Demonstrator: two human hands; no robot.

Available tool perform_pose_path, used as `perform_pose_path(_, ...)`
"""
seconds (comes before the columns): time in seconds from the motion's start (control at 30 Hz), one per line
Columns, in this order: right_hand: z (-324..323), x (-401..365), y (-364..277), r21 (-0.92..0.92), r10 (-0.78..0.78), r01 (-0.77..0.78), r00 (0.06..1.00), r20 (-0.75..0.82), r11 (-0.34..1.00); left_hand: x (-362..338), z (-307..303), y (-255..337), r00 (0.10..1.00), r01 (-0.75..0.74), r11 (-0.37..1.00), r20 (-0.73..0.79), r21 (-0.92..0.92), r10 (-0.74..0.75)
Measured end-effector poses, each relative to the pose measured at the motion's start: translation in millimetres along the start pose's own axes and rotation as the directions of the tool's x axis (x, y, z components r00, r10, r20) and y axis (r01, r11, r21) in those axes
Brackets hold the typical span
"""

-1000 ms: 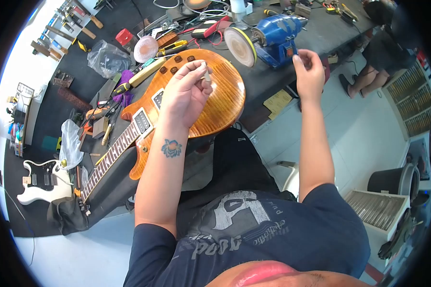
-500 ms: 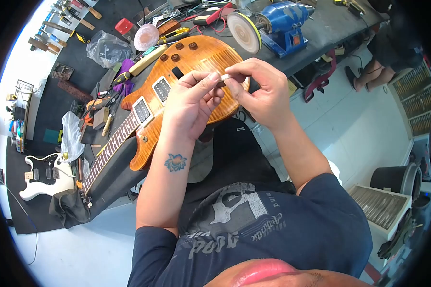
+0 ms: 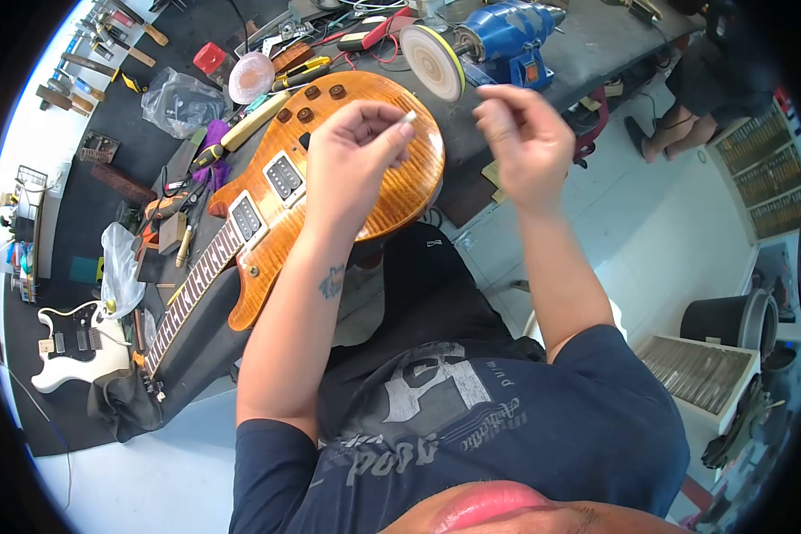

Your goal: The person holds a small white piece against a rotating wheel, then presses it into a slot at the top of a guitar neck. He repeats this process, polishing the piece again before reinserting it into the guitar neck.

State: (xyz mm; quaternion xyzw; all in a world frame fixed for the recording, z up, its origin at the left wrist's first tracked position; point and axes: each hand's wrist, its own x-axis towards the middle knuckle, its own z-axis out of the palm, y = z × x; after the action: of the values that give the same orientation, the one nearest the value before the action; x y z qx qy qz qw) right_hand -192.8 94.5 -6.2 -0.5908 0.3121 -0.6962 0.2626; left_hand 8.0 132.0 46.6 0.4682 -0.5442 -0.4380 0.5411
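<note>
My left hand (image 3: 351, 165) pinches a small white piece (image 3: 409, 117) between thumb and forefinger, above the body of an amber electric guitar (image 3: 407, 194). Whether the piece is a guitar nut or something else is too small to tell. To the right, apart from it, my right hand (image 3: 532, 147) is raised with its fingers curled together. That hand is a little blurred, and what its fingertips hold, if anything, I cannot make out. The guitar lies face up on the bench edge, with two pickups and several dark knobs (image 3: 312, 92); strings are not visible on it.
A blue bench grinder (image 3: 507, 40) with a round buffing disc (image 3: 432, 62) stands beyond my hands. Pliers, a plastic bag (image 3: 182, 102) and other tools crowd the bench on the left. A white guitar body (image 3: 80, 347) lies at lower left. Another person's legs (image 3: 672, 133) show at upper right.
My hands were together at the small piece; now they are apart. The right hand has moved away to the right, and the white piece stays in the left. The camera view has shifted slightly.
</note>
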Motion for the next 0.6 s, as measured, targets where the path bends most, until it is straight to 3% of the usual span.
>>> perform_pose_path(0.1,-25,22,49,0.029,0.005,0.001,0.974,-0.225,1.0,30,-7,-23,0.998,0.043,0.999,-0.035,-0.031,-0.044)
perform_pose_path(0.2,-40,46,93,-0.076,-0.025,-0.006,0.911,-0.411,0.997,51,-7,-37,0.994,0.086,0.996,-0.07,0.031,-0.083)
perform_pose_path(0.3,-43,60,126,-0.073,-0.043,0.01,0.877,-0.479,0.997,65,1,-42,0.992,0.102,0.989,-0.084,0.105,-0.093)
perform_pose_path(0.47,-30,59,138,-0.227,-0.115,0.0,0.862,-0.494,0.974,92,6,-49,0.995,0.059,0.987,-0.083,0.149,-0.047)
perform_pose_path(0.57,-24,57,121,-0.234,-0.006,-0.118,0.882,-0.471,0.965,106,6,-62,0.997,0.02,0.995,-0.081,0.102,-0.012)
perform_pose_path(0.6,-32,60,143,-0.35,-0.075,-0.092,0.898,-0.434,0.932,108,6,-64,0.997,0.018,0.995,-0.076,0.097,-0.011)
